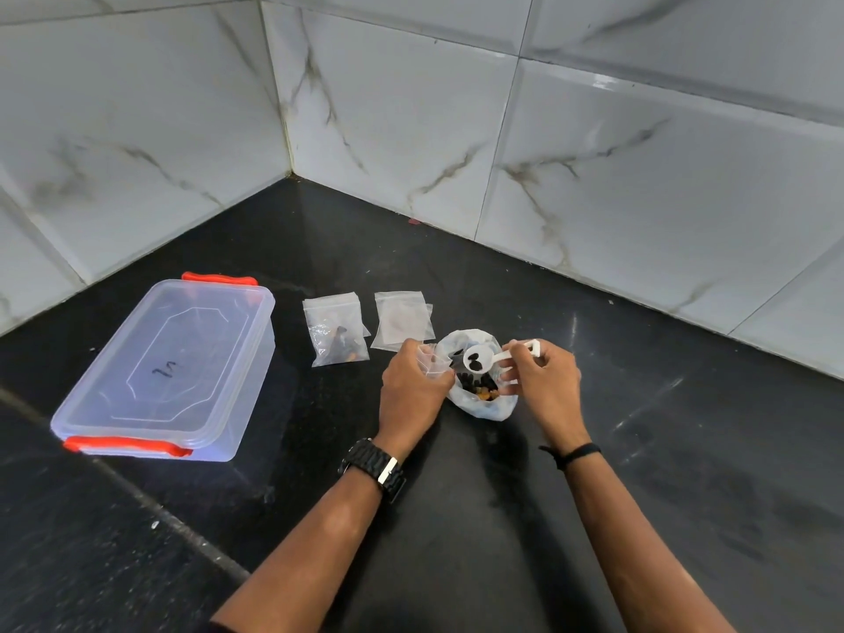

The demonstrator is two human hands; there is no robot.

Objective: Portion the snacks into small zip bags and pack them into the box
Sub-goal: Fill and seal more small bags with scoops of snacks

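A black stone worktop (639, 472) fills the lower part of the view and meets white marbled wall tiles (639, 153) in a corner at the back. On the left of the worktop stands a clear plastic box (169, 367) with its lid on and an orange clip at each short end.

Right of the box, well apart from it, lies a small zip bag (335, 328) with dark pieces of snack inside. Just beside that, farther right, lies a small stack of flat empty zip bags (402, 319).

In front of the empty bags sits a white plastic bag (484, 404), its mouth spread wide, with dark and orange snacks (479, 386) showing inside.

The left hand (411, 390), with a black watch (374, 468) on its wrist, grasps another small zip bag (431, 358) at the near left edge of the white bag, fingers curled around the clear plastic. The right hand (543, 381), a thin black band (573, 452) on its wrist, pinches the handle of a white scoop (477, 358). The scoop's bowl hangs over the open white bag, just beside the gripped zip bag, and carries two dark snack pieces.
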